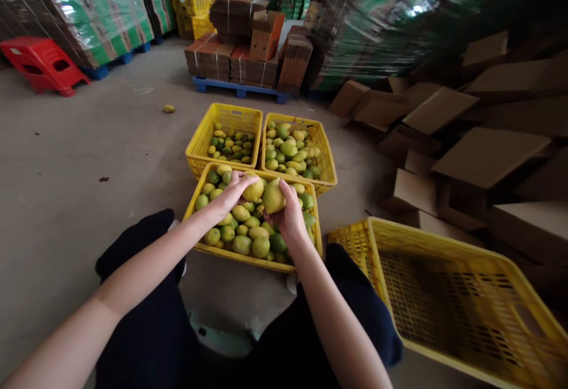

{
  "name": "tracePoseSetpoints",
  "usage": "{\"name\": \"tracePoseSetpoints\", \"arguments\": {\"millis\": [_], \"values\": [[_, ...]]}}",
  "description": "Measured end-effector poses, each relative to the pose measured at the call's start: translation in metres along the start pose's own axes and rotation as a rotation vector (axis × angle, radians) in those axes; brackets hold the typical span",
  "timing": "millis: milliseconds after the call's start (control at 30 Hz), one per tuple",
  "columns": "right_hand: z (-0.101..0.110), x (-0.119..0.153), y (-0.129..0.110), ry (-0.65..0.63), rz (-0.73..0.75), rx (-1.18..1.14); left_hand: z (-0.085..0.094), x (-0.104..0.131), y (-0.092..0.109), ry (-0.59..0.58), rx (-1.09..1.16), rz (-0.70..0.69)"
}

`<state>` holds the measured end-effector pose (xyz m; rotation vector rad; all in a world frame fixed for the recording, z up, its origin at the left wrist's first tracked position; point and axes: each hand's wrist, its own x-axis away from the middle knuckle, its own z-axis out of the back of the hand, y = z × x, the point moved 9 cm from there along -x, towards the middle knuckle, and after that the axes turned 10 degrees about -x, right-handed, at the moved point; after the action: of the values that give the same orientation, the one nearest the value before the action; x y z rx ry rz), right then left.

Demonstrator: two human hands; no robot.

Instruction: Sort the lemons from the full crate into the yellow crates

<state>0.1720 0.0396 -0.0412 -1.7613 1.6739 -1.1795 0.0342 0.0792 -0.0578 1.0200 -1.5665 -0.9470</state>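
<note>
Just above the near yellow crate [257, 263], full of green and yellow lemons, both of my hands hold fruit. My left hand [237, 189] is closed around a yellow lemon [254, 190]. A larger greenish-yellow lemon [274, 197] sits in my right hand [289, 211], the thumb along its side. The two lemons are close together. Beyond the near crate stand two more yellow crates: the far left crate [192, 151] has small green and yellow lemons on its bottom, and the far right crate [331, 155] is fuller, with bigger ones.
A tilted yellow crate [444, 282] stands by my right knee. Cardboard boxes [492, 152] pile up at the right. Flattened cartons [213, 58] rest on a blue pallet [242, 88] ahead. One lemon [169, 109] lies on the floor, near a red stool [44, 64] at the left.
</note>
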Motion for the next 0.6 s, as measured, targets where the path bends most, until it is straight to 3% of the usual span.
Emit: {"name": "tracePoseSetpoints", "arguments": {"millis": [67,167,333,467,600], "values": [[0.002,0.003,-0.013,0.039,0.148,0.118,0.001,0.008,0.026,0.045,-0.143,-0.193],[-0.008,0.012,-0.037,-0.021,0.391,0.287,-0.008,0.024,0.062,-0.040,-0.287,-0.437],[-0.018,0.026,-0.065,-0.107,0.715,0.468,-0.006,0.049,0.099,-0.041,-0.445,-0.749],[-0.018,0.027,-0.066,-0.115,0.727,0.462,-0.003,0.059,0.108,-0.015,-0.519,-0.853],[-0.019,0.026,-0.059,-0.133,0.614,0.381,-0.002,0.054,0.101,-0.054,-0.431,-0.788]]}}
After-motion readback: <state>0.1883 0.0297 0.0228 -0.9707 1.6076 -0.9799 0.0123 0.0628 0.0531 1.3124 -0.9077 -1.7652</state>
